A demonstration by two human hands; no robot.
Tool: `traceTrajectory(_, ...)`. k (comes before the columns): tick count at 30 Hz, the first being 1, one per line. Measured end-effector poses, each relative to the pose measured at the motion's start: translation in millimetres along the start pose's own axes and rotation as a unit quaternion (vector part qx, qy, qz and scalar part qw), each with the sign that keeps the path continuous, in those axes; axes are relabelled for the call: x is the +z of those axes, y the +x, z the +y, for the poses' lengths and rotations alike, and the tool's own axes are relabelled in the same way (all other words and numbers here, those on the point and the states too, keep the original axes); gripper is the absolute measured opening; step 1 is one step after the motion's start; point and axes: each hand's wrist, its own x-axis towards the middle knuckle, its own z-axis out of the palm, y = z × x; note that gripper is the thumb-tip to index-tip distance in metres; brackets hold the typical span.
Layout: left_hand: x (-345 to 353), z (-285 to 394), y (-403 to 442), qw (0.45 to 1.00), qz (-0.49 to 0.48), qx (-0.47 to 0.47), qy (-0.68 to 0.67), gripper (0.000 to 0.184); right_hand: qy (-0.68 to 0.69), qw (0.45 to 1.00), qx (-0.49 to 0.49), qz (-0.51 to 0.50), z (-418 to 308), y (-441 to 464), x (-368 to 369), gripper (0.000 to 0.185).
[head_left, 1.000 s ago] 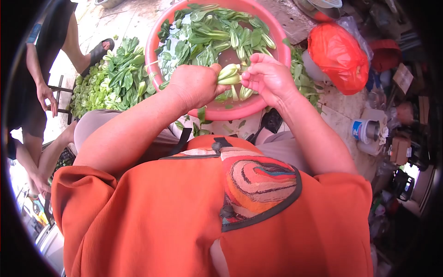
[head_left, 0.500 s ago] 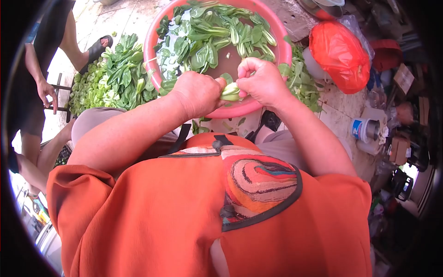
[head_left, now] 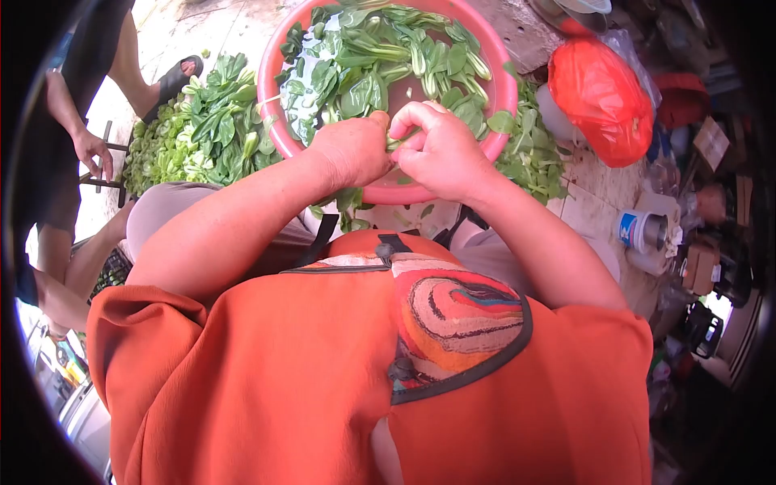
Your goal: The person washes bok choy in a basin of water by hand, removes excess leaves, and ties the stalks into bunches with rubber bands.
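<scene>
Over the near rim of a pink basin (head_left: 402, 194), my left hand (head_left: 353, 149) is closed around a head of leafy greens (head_left: 395, 144). Only a bit of its pale green stem shows between my hands. My right hand (head_left: 440, 152) pinches at that stem, its fingers curled against it and close to my left hand. Water and many dark green leafy greens (head_left: 368, 61) with pale stalks fill the basin just beyond my hands. My fingers hide most of the held head.
A heap of leafy greens (head_left: 218, 129) lies on the floor left of the basin, and loose leaves (head_left: 529, 145) lie to its right. Another person's hand (head_left: 94, 153) hangs at the far left. A red plastic bag (head_left: 602, 101) and a white tub (head_left: 643, 229) stand at right.
My right hand has shifted left and closed in on my left hand, now covering more of the stem. The view has moved slightly.
</scene>
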Motion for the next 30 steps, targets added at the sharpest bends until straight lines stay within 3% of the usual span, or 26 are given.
traceTrajectory(5,0,-16,14,0.983,0.035,-0.007,-0.179,0.047,0.028,0.999,-0.011,0.038,0,-1,-2,0.020)
traceTrajectory(7,3,-21,19,0.917,0.077,-0.055,-0.388,0.046,-0.032,0.998,0.031,0.050,7,0,-3,0.021)
traceTrajectory(9,-7,-31,23,0.854,0.042,-0.018,-0.519,0.044,0.022,0.997,0.054,0.043,11,-2,-3,0.021)
traceTrajectory(10,-11,-33,21,0.850,0.035,-0.011,-0.525,0.044,0.076,0.993,0.077,0.036,12,-2,-3,0.021)
traceTrajectory(15,-22,-38,3,0.826,0.040,0.013,-0.562,0.038,0.025,0.996,0.083,-0.035,26,-2,-1,0.016)
traceTrajectory(17,-30,-49,-1,0.828,0.002,-0.035,-0.560,0.030,0.003,0.996,0.069,-0.052,33,-2,-1,0.015)
traceTrajectory(19,-40,-56,-13,0.876,0.074,-0.039,-0.474,0.024,-0.098,0.991,0.033,-0.088,40,-4,-5,0.016)
traceTrajectory(20,-47,-67,-17,0.913,0.106,-0.035,-0.392,0.030,-0.098,0.990,0.034,-0.092,50,-4,-7,0.016)
traceTrajectory(22,-64,-92,-27,0.966,0.180,-0.059,-0.175,0.039,-0.234,0.965,0.037,-0.111,78,-5,-11,0.015)
traceTrajectory(23,-65,-121,-23,0.962,0.257,-0.061,-0.074,0.043,-0.237,0.964,0.038,-0.114,89,-6,-15,0.015)
traceTrajectory(24,-78,-132,-33,0.955,0.268,-0.122,-0.024,0.048,-0.249,0.954,0.096,-0.138,101,-7,-20,0.015)
traceTrajectory(25,-84,-150,-40,0.938,0.323,-0.126,-0.032,0.047,-0.260,0.940,0.153,-0.161,111,-8,-24,0.014)
traceTrajectory(27,-93,-169,-54,0.872,0.448,-0.171,0.091,0.062,-0.250,0.938,0.182,-0.156,128,-9,-27,0.017)
traceTrajectory(30,-101,-167,-58,0.866,0.491,-0.091,0.035,0.058,-0.252,0.932,0.212,-0.150,137,-7,-25,0.022)
